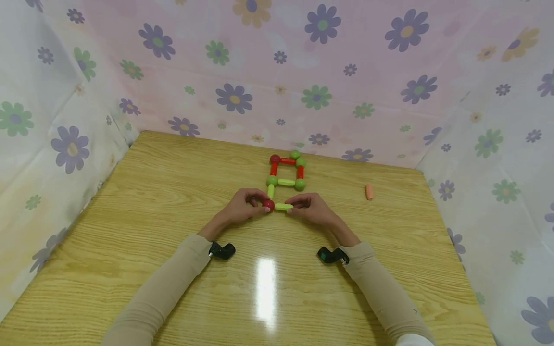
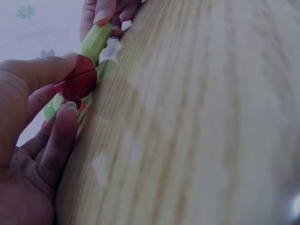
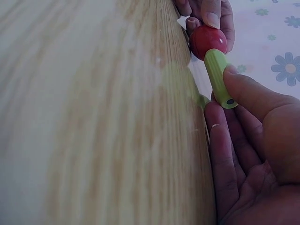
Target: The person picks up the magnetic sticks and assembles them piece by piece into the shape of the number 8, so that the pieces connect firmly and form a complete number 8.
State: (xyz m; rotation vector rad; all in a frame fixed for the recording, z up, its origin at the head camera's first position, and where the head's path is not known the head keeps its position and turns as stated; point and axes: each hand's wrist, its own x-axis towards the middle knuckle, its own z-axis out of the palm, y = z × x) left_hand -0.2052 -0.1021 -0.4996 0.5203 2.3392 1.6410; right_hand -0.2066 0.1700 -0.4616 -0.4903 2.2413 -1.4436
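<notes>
My left hand pinches a red ball between thumb and fingers, low over the table. A yellow-green rod is held by its outer end in my right hand; its other end meets the ball in the right wrist view. Behind the ball, another yellow-green rod runs back to a green ball. That green ball is a corner of a square of balls and rods, with a red rod on its right side and a yellow-green rod along its front.
To the right on the wooden table lies a loose orange rod. An extra green ball sits at the square's back right corner. Flowered cloth encloses the table at the back and sides.
</notes>
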